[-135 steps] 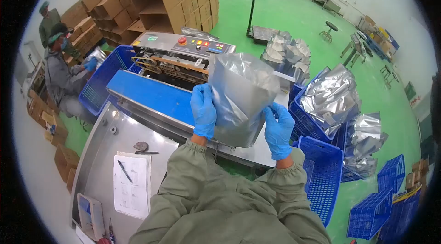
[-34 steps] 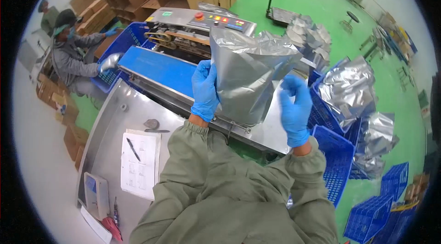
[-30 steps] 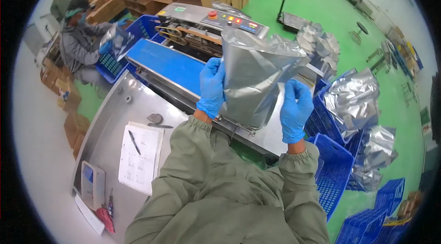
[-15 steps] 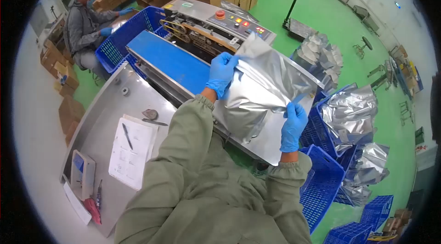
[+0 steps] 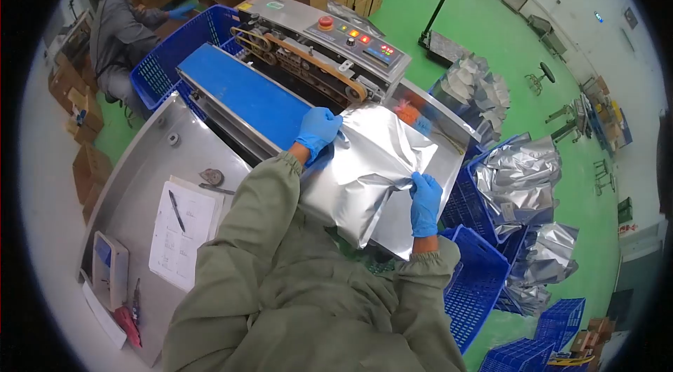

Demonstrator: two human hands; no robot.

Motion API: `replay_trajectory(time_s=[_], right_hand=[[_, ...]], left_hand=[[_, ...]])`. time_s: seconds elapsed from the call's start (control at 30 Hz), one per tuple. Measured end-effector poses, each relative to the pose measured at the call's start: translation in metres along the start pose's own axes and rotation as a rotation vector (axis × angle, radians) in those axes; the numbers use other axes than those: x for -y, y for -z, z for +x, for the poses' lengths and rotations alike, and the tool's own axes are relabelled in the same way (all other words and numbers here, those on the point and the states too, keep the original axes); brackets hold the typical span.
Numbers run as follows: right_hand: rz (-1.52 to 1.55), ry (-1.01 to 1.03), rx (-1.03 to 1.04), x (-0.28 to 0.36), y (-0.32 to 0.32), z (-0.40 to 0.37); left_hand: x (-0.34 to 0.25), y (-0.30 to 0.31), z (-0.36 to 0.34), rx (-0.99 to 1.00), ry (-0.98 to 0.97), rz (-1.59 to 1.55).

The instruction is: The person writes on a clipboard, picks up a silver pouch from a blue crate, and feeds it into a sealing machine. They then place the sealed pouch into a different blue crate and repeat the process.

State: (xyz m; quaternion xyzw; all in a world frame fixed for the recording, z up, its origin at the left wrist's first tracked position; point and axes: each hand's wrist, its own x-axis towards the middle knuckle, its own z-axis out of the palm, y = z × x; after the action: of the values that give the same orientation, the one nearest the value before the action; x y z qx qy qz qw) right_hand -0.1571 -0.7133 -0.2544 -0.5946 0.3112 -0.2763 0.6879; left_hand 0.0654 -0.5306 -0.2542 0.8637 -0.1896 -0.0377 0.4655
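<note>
A silver foil bag point(image 5: 361, 169) is held between my two blue-gloved hands, over a metal plate in front of the machine. Its upper left corner is pinched by my left hand point(image 5: 319, 132), beside the blue conveyor belt point(image 5: 242, 95). My right hand point(image 5: 425, 204) has its fingers closed on the bag's right edge. Behind the bag is the sealing machine point(image 5: 315, 39), with a red knob, lit displays and an orange-brown belt along its front.
At left, a metal table point(image 5: 151, 190) carries papers point(image 5: 184, 232), a pen, a white device point(image 5: 110, 270) and small items. Blue crates point(image 5: 477, 281) and filled foil bags point(image 5: 519, 176) stand at right. A co-worker point(image 5: 119, 36) sits behind a blue crate at upper left.
The foil bag has come down and nearer to my body, off the machine's front, and lies flatter. Both hands moved with it. The whole view has shifted slightly.
</note>
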Motion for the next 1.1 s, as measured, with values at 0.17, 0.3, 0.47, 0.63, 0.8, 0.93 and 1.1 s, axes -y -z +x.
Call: replay_trajectory(time_s=[0.17, 0.3, 0.47, 0.63, 0.8, 0.93, 1.1], right_hand=[[-0.134, 0.019, 0.13, -0.004, -0.035, 0.017], [-0.168, 0.001, 0.257, -0.007, -0.064, 0.029], [-0.203, -0.031, 0.326, -0.021, -0.119, 0.04], [-0.466, 0.528, 0.403, -0.062, -0.159, 0.053], [-0.467, 0.571, 0.227, 0.006, -0.017, -0.046], [-0.502, 0.267, -0.33, -0.073, 0.2, -0.102], [-1.168, -0.619, -0.491, -0.209, 0.417, -0.269]], left_hand=[[0.028, 0.016, 0.038, -0.01, -0.023, 0.003], [0.046, 0.049, 0.056, -0.023, -0.039, 0.132], [0.033, 0.091, 0.032, -0.347, -0.074, 0.006], [-0.073, 0.107, -0.052, -0.215, -0.383, -0.025], [-0.067, 0.075, -0.105, 0.096, -0.408, -0.027], [-0.085, 0.032, -0.137, 0.181, -0.389, -0.024], [-0.101, -0.007, -0.138, 0.221, -0.429, 0.127]])
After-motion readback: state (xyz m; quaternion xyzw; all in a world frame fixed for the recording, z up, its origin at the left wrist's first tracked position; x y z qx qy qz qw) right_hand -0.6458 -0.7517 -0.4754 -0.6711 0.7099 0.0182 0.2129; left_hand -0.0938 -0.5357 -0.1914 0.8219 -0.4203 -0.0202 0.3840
